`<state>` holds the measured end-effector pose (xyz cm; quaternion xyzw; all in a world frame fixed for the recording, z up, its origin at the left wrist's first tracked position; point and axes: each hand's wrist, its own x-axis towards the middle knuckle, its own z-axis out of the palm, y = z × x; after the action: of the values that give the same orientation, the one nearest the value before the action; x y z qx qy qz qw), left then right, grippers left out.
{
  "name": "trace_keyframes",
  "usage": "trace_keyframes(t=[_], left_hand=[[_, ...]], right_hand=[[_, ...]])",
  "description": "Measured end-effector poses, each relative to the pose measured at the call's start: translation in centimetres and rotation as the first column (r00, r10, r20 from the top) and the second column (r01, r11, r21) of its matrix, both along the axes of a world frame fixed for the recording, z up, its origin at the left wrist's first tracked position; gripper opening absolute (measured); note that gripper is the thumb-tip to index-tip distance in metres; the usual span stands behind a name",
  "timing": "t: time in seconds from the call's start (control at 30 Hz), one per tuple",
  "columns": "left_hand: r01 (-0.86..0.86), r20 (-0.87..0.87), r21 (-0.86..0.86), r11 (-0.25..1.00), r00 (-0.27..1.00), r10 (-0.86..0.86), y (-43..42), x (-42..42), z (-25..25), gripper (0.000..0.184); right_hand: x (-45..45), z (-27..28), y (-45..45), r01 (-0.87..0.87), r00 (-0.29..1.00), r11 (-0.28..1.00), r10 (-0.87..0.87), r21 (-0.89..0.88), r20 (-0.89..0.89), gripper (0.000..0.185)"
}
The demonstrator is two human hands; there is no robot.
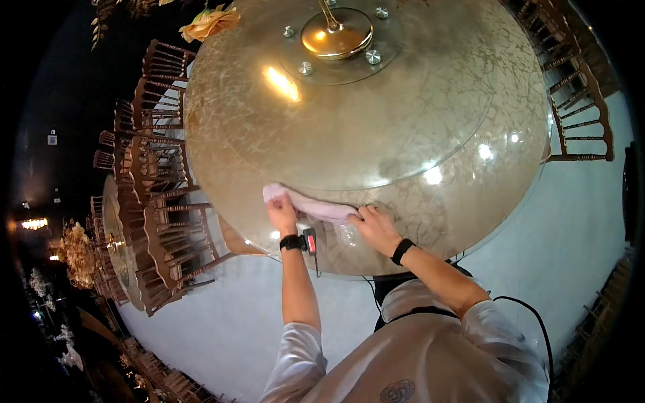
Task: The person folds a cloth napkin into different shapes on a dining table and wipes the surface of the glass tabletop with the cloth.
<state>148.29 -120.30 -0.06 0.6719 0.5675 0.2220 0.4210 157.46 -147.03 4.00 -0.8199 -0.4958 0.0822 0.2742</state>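
A pink cloth (319, 209), folded into a long narrow strip, stretches between my two hands over the near part of the round glass-topped table (430, 114). At the cloth's left end, my left hand (282, 209) is closed with the fabric pinched in its fingers. My right hand (377, 227) grips the opposite end, fingers bent around it. Whether the middle of the strip rests on the glass or hangs just above it, I cannot tell. A black strap with a small red-and-black device (309, 240) is on my left wrist, and a black band (402, 251) circles my right wrist.
A gold stand base (337, 33) stands on a clear disc at the table's centre, ringed by several silver studs. An orange flower (209, 24) hangs over the far left edge. Wooden chairs (161, 228) line the left side, with another chair (588, 124) at right.
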Motion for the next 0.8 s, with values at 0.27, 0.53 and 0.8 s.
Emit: trace_keyframes(t=[0.27,0.53,0.8], left_hand=[[-0.115,0.284,-0.485,0.867,0.917,0.281,-0.1,2.4,3.5,0.056],[0.246,0.609,-0.738,0.629,0.644,0.463,2.8,2.7,2.7,0.076],[0.429,0.665,-0.745,0.510,0.533,0.523,3.8,2.2,2.3,0.071]], right_hand=[[0.8,1.4,0.2,0.005,1.000,1.000,-0.005,0.029,-0.006,0.028],[-0.3,1.3,1.5,-0.014,0.997,1.000,0.012,-0.025,-0.080,0.032],[-0.6,2.6,1.6,-0.058,0.998,0.998,0.057,-0.025,-0.020,0.034]])
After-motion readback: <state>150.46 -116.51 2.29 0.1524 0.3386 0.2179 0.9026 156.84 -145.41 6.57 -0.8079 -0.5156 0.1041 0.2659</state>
